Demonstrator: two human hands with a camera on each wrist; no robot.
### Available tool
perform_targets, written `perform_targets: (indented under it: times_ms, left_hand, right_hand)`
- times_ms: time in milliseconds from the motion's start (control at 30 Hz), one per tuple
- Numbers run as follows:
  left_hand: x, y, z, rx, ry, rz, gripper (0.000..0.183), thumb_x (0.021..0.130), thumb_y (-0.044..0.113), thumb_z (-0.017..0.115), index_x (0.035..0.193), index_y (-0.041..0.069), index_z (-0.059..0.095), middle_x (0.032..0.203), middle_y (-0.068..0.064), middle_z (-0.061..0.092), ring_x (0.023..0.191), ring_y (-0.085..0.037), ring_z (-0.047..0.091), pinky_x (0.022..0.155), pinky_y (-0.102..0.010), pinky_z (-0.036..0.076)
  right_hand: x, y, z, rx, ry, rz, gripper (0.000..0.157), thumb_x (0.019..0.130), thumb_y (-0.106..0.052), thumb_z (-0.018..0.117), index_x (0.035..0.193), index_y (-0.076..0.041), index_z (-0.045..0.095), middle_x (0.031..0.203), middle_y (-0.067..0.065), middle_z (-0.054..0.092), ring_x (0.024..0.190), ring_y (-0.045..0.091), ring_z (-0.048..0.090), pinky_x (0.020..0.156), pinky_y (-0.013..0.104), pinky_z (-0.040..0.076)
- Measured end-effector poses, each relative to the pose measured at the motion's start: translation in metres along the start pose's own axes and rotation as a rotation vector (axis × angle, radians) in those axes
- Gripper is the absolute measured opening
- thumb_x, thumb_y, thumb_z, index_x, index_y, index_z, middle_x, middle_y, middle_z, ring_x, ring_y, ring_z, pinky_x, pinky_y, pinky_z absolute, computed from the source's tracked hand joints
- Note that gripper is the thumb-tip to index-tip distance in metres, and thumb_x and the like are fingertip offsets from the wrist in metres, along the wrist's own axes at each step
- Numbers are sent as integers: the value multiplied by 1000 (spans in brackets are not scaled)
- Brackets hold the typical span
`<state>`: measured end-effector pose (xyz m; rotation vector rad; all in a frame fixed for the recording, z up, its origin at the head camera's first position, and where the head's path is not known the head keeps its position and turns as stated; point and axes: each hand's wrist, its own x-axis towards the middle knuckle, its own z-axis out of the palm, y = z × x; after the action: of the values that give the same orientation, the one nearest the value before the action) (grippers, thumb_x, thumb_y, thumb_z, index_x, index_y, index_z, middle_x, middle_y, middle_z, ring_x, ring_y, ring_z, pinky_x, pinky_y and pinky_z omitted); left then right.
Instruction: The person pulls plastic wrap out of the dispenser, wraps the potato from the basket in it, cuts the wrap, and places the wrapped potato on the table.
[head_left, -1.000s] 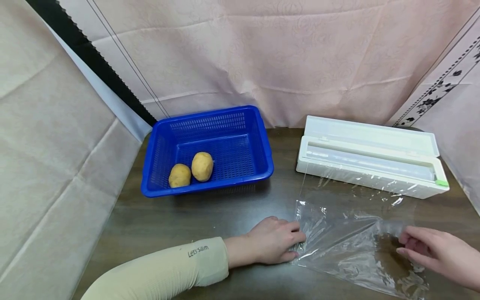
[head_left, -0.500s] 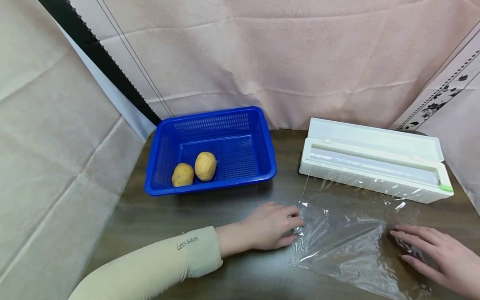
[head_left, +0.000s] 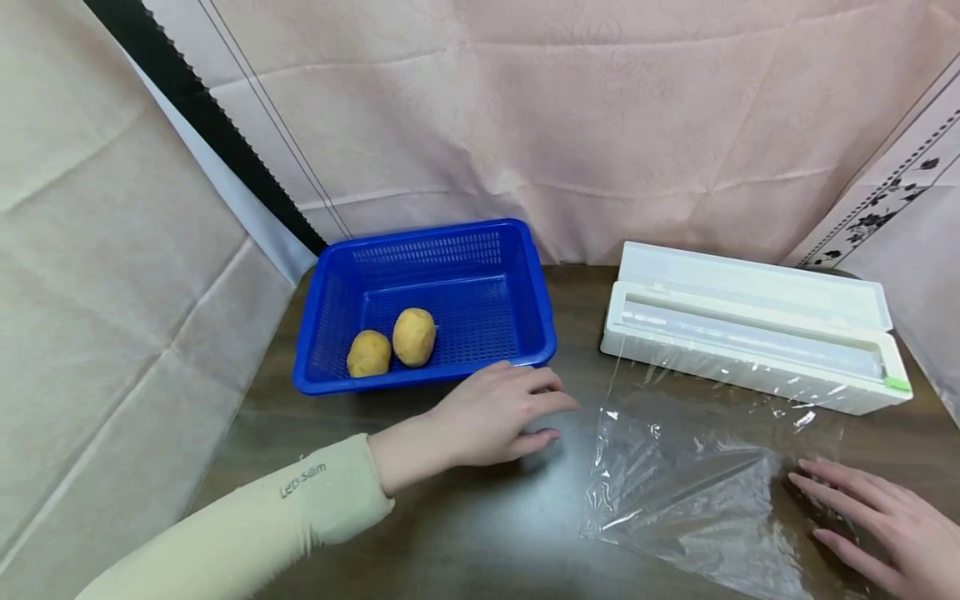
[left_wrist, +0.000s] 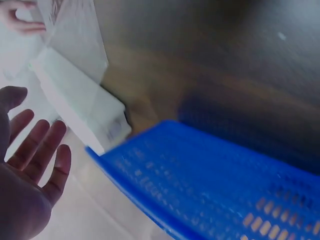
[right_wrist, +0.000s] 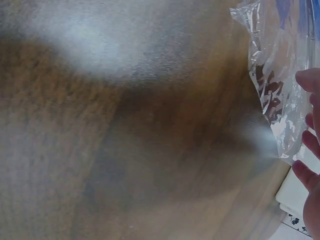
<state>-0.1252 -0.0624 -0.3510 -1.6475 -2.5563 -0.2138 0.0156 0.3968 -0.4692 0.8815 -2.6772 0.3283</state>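
Note:
A sheet of clear plastic wrap [head_left: 690,508] lies on the table, running back to the roll [head_left: 750,337] inside a white dispenser box [head_left: 720,379] whose lid stands open. My right hand [head_left: 877,521] rests over the right end of the wrap with fingers spread; in the right wrist view its fingers [right_wrist: 306,172] lie by the wrap's edge. My left hand [head_left: 495,417] is off the wrap, above the table just in front of a blue basket [head_left: 540,333], holding nothing. Two potatoes, one on the left [head_left: 369,353] and one beside it [head_left: 414,337], sit in the basket.
A dark wooden table [head_left: 480,542] carries everything. Pale cloth [head_left: 562,125] hangs behind it, and more cloth [head_left: 112,333] slopes along the left. A green piece [head_left: 897,384] sits at the dispenser's right end.
My left hand has left the wrap's left edge and moved left and back toward the basket. The right hand's fingers have gone from bunched to spread over the wrap.

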Motion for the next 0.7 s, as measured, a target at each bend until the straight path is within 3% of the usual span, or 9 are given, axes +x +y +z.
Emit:
perform_targets:
  times_ms: [367,533,700]
  left_hand:
    - [-22,-28,-18,-11,126,8,46,93,41,61,136,26,55,135,4,56,118,-13,55,91,-35,47]
    - [-30,-47,-30,-4,140,-37,46,94,42,58,138,27,54,137,3,56,122,-16,53,96,-39,46]
    - [-45,-67,-40,-2,114,-132,47,93,42,61,137,26,55,136,0,56,124,-18,53,98,-43,45]
  right_hand:
    - [-8,-4,-1,-17,-90,26,68,78,-48,74,134,-14,58,142,11,50,144,4,19,114,16,3]
    - [-12,-5,0,-37,-109,57,71,74,-45,78,135,-15,57,144,7,48,143,0,16,113,15,2]
    - [-15,-4,2,-42,-114,83,73,72,-43,80,136,-17,56,147,4,45,143,-1,16,113,14,0]
